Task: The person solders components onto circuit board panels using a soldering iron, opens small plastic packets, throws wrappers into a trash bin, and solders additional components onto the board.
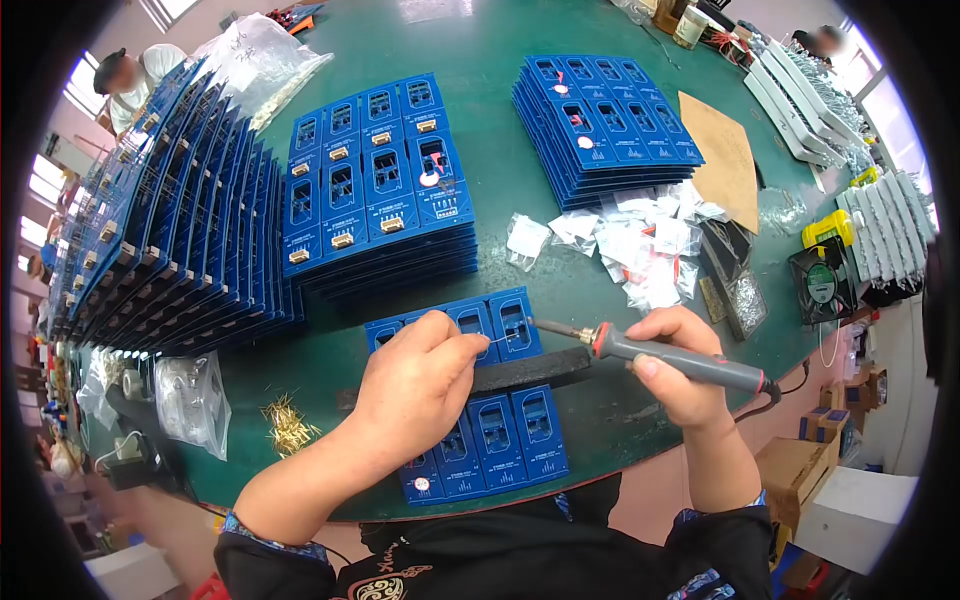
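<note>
In front of me on the table lies a blue circuit board panel (490, 440), with a dark bar (530, 373) across its middle. My left hand (420, 375) is over the panel's left part, thumb and forefinger pinched on a thin solder wire (502, 339) that points right. My right hand (685, 365) grips the grey handle of a soldering iron (690, 368). Its tip reaches left to the panel's upper right corner, close to the wire's end; whether they touch I cannot tell. My left hand hides part of the panel and bar.
Blue board stacks stand at the left (170, 220), centre left (380, 190) and back right (610, 130). Small white plastic packets (650, 250) lie right of centre. Gold-coloured pins (288, 425) are heaped at the left. A small fan (822, 283) stands at the right edge. Two other people are farther back.
</note>
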`<state>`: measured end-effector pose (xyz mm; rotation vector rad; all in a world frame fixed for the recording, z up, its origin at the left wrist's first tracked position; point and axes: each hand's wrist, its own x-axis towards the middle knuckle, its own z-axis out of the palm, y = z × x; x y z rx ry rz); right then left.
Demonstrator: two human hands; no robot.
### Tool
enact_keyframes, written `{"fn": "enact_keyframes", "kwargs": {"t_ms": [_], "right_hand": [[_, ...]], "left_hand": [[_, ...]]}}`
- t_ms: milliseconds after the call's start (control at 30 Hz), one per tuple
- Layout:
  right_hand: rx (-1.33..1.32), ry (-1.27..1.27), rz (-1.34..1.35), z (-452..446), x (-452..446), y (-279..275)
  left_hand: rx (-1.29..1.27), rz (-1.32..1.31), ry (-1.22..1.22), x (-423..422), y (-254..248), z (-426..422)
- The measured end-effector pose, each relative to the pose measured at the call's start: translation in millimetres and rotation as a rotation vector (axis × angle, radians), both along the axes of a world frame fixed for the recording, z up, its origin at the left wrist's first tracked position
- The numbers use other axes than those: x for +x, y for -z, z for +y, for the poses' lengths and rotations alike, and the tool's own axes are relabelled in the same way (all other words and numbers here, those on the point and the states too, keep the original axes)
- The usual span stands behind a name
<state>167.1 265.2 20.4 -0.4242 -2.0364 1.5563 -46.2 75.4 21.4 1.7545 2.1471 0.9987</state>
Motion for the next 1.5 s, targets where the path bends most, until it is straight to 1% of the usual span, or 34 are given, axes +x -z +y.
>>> {"fn": "enact_keyframes", "kwargs": {"t_ms": [167,467,1033,1267,1500], "right_hand": [[0.172,-0.08,0.057,4.8,-4.0,6.8],[0.234,-0.079,0.031,3.8,-6.4,5.5],[0.222,-0.095,0.003,3.0,-8.0,4.0],[0.201,-0.05,0.049,3.3,-4.1,-0.8],[0.209,-0.104,0.027,0.4,-8.8,1.7]], "left_hand": [[-0.023,0.018,0.006,-0.4,1.7,1.4],[-0.04,0.011,0.007,-0.3,3.8,3.3],[-0.086,0.004,0.025,-1.4,2.4,6.1],[-0.046,0.006,0.017,-3.4,1.9,3.8],[-0.068,0.018,0.024,-5.2,0.9,2.4]]}}
